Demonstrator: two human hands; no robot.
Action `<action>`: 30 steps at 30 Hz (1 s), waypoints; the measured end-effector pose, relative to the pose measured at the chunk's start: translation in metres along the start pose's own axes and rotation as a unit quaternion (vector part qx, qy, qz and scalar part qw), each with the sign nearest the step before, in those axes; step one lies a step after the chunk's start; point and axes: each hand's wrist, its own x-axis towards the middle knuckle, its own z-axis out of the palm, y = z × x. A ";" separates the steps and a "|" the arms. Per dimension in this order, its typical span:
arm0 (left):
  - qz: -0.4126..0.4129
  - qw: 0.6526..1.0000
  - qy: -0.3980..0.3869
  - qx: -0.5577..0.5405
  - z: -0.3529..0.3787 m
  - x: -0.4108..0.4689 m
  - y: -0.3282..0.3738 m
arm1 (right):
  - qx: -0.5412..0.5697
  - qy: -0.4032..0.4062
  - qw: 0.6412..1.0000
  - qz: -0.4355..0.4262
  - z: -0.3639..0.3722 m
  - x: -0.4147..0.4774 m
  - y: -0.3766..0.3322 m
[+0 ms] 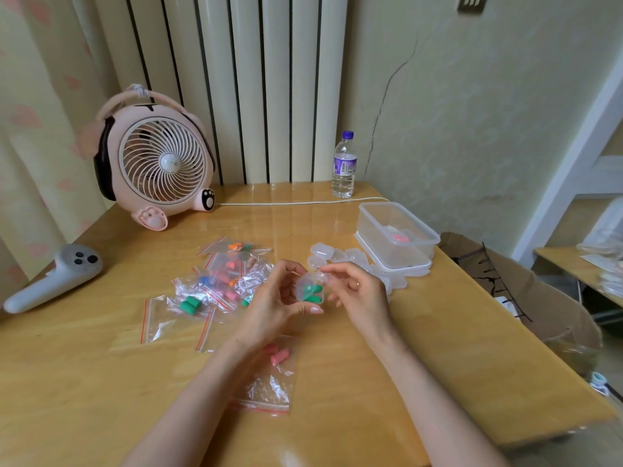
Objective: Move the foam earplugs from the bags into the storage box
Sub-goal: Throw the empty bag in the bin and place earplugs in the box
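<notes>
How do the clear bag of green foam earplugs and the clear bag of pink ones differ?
The clear bag of green foam earplugs overlaps other bags at left; the clear bag of pink earplugs lies alone, nearer the person. Contents differ: green versus pink. Both are clear plastic zip bags.

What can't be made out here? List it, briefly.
Head view only:
- Clear case lid, open or shut: fingers of the left hand and right hand cover it.
- How many earplugs lie in the storage box: its cloudy wall blurs them.
- How many fill the bags: they overlap and crinkle.
</notes>
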 end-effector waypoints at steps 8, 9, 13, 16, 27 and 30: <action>0.024 0.999 -0.024 0.040 0.003 -0.001 0.006 | 0.088 -0.077 0.986 0.121 -0.003 -0.003 -0.008; 0.032 0.998 -0.026 0.042 0.002 -0.002 0.007 | 0.087 -0.067 0.986 0.122 -0.004 -0.002 -0.008; 0.020 0.997 0.043 0.058 -0.004 -0.003 0.009 | 0.080 -0.051 0.987 0.128 -0.007 0.000 -0.005; 0.020 0.981 0.140 0.134 -0.012 -0.001 0.004 | 0.074 -0.047 0.989 0.122 -0.005 0.000 -0.003; -0.019 0.866 0.072 0.494 -0.013 -0.002 -0.009 | 0.000 0.089 0.992 0.086 -0.014 0.007 0.005; 0.002 0.864 0.087 0.496 -0.016 -0.001 -0.008 | -0.045 0.201 0.977 0.059 -0.031 0.019 0.005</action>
